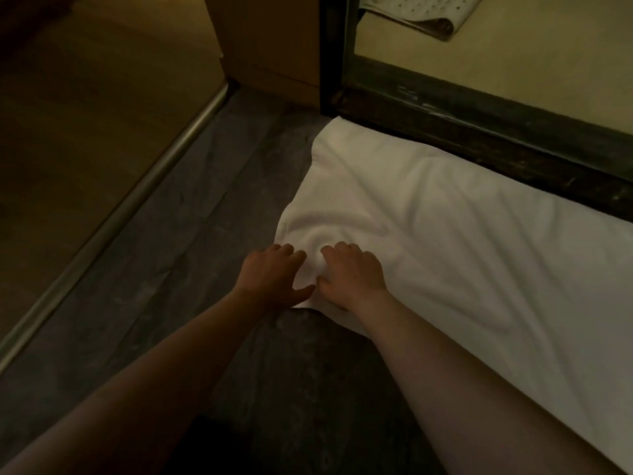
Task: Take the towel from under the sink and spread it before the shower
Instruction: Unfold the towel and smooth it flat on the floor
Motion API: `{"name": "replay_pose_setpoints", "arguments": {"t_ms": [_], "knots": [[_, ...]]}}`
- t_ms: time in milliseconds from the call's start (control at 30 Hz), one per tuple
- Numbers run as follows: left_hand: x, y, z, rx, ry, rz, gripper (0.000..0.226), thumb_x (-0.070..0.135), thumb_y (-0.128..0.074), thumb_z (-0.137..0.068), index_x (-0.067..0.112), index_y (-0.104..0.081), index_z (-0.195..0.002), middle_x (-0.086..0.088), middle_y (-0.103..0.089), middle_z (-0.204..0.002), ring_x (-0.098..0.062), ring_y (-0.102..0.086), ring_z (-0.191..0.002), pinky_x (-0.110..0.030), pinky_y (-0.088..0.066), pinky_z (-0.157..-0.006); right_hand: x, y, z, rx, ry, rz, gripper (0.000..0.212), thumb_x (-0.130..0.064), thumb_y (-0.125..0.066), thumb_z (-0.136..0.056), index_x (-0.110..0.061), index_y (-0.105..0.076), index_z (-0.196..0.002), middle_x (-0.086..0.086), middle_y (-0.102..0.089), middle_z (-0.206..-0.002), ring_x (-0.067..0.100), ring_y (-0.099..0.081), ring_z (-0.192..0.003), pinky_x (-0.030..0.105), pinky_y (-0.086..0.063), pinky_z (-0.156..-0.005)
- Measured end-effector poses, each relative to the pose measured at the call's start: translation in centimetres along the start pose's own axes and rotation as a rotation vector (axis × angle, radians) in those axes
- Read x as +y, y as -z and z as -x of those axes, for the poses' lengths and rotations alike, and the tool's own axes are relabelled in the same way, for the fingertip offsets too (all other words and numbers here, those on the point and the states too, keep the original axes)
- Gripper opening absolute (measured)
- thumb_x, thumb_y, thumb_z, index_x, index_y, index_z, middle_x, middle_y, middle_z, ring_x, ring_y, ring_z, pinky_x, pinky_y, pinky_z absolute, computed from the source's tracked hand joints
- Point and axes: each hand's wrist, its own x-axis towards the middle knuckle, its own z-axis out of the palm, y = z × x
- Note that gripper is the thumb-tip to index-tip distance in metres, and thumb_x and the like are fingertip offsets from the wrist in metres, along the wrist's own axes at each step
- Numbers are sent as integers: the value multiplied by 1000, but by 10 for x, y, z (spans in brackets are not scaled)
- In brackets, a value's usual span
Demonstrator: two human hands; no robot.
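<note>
1. Towel (445, 234) lies along the shower threshold (513, 142), from centre to 4 o'clock.
2. Left hand (274, 274), fingers spread, and right hand (352, 272), pinch unclear, press its rumpled 8 o'clock corner.
3. Spreading looks nearly done; next, that corner needs smoothing flat.

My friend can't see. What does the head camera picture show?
A left hand and a right hand rest on the near corner of a white towel lying on the dark floor, along the shower sill. A folded mat lies beyond the sill.

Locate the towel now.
The white towel lies on the dark floor, centre to right in the head view, its far edge along the shower threshold; the left hand and right hand touch its near corner.
</note>
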Motion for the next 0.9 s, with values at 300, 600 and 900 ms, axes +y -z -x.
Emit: {"name": "replay_pose_setpoints", "arguments": {"t_ms": [300, 600, 900], "knots": [[-15, -17, 13, -26, -163, -68, 54, 51, -62, -79, 24, -48, -123, -2, -50, -123, -22, -53, -106, -37, -46, -80, -12, -41, 17, 41, 119, 70, 60, -50, -65, -71, -22, -40, -117, 6, -49, -114, 23, -51, -94, 34, -38, -71], [-45, -7, 22, -67, -176, -127, 20, 25, -56, -90, 20, -59, -108, -2, -61, -107, -20, -59, -96, -31, -46, -68, -47, -27, 1, -53, 76, 0, 27, -27, -62, -82, -21, -48, -104, 4, -54, -104, 21, -52, -85, 31, -37, -64], [-80, 2, 27, -151, -127, -229, 23, 19, -53, -89, 23, -63, -110, 0, -58, -116, -22, -57, -106, -30, -45, -71, -97, -46, -4, -87, -158, -271, 14, -21, -63, -83, -17, -56, -94, 5, -61, -97, 23, -59, -86, 32, -44, -67]]}}
